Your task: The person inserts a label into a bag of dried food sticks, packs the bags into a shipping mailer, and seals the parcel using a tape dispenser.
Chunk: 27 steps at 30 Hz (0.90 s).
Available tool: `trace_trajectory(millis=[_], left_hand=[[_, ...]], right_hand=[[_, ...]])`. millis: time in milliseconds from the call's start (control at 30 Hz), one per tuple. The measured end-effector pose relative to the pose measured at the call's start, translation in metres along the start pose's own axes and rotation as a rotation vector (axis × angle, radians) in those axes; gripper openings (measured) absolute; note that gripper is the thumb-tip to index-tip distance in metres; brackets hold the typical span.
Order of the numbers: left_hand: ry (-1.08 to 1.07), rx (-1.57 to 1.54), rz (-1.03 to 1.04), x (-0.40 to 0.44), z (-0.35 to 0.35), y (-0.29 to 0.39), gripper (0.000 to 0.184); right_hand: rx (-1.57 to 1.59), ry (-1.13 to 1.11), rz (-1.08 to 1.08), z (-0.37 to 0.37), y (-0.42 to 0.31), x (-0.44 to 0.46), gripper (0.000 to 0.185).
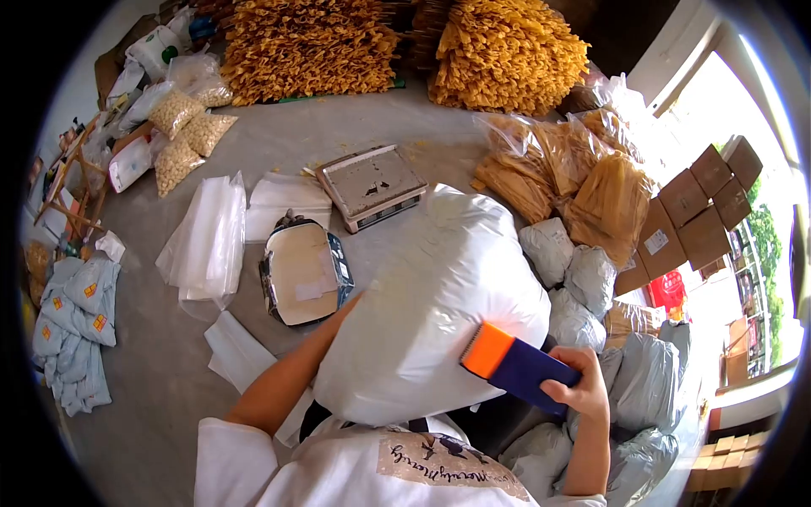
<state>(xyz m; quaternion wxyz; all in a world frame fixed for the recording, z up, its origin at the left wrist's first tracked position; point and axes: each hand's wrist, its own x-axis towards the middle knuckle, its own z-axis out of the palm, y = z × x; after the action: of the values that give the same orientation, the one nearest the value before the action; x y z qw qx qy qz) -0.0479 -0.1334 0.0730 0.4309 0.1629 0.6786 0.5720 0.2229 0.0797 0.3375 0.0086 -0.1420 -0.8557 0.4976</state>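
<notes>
A large, full white plastic bag rests against my lap and chest, its surface wrinkled and shiny. My left forearm reaches along the bag's left side, and the hand itself is hidden behind it. In my right hand is a tape dispenser with a dark blue body and an orange, toothed end. My fingers and thumb close round its blue end. The orange end lies against or just over the bag's lower right side; I cannot tell whether it touches.
A scale stands on the floor beyond the bag, beside an open cut box. Clear plastic bags lie to the left. Filled grey bags crowd my right, near brown bundles. Yellow stacks stand at the back.
</notes>
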Motion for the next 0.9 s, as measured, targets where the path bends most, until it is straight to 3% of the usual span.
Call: trace_trajectory(millis=[67, 133, 200, 233, 300, 333, 400, 467, 533, 600, 733, 767, 833, 900], left_hand=[[0.064, -0.013, 0.141, -0.004, -0.037, 0.022, 0.033], [0.247, -0.147, 0.367, -0.067, -0.046, 0.105, 0.035], [0.397, 0.030, 0.647, -0.115, -0.030, 0.154, 0.036], [0.358, 0.035, 0.646, -0.132, -0.013, 0.166, 0.036], [0.382, 0.440, 0.884, -0.151, 0.021, 0.179, 0.039], [0.354, 0.439, 0.891, -0.143, 0.023, 0.174, 0.039], [0.502, 0.917, 0.813, -0.112, 0.019, 0.152, 0.042], [0.432, 0.804, 0.796, -0.093, 0.004, 0.144, 0.043], [0.325, 0.835, 0.818, -0.080, -0.011, 0.139, 0.045], [0.284, 0.799, 0.767, -0.065, -0.031, 0.132, 0.048], [0.144, 0.247, 0.488, -0.046, -0.065, 0.110, 0.056], [0.126, 0.142, 0.444, -0.046, -0.068, 0.106, 0.057], [0.093, -0.017, 0.370, -0.042, -0.068, 0.101, 0.059], [0.038, -0.142, 0.291, -0.033, -0.064, 0.094, 0.061]], right_hand=[[-0.085, -0.007, -0.067, 0.011, -0.028, 0.011, 0.031], [-0.219, 0.003, -0.086, 0.019, -0.056, 0.025, 0.031], [-0.261, 0.001, -0.109, 0.026, -0.074, 0.046, 0.034], [-0.272, -0.021, -0.102, 0.029, -0.084, 0.058, 0.036], [-0.281, -0.105, -0.067, 0.030, -0.102, 0.085, 0.043], [-0.276, -0.170, -0.037, 0.028, -0.108, 0.094, 0.046], [-0.069, -0.297, 0.071, 0.017, -0.124, 0.096, 0.050], [-0.004, -0.258, -0.007, 0.008, -0.113, 0.089, 0.049], [0.088, -0.252, 0.082, -0.016, -0.114, 0.063, 0.049], [0.135, -0.048, 0.293, -0.054, -0.119, 0.015, 0.059], [0.321, 0.353, 0.230, -0.110, -0.014, -0.099, 0.059], [0.380, 0.355, 0.218, -0.111, 0.013, -0.120, 0.056], [0.615, 0.454, 0.339, -0.074, 0.046, -0.123, 0.051], [0.612, 0.384, 0.379, -0.026, 0.089, -0.098, 0.052]])
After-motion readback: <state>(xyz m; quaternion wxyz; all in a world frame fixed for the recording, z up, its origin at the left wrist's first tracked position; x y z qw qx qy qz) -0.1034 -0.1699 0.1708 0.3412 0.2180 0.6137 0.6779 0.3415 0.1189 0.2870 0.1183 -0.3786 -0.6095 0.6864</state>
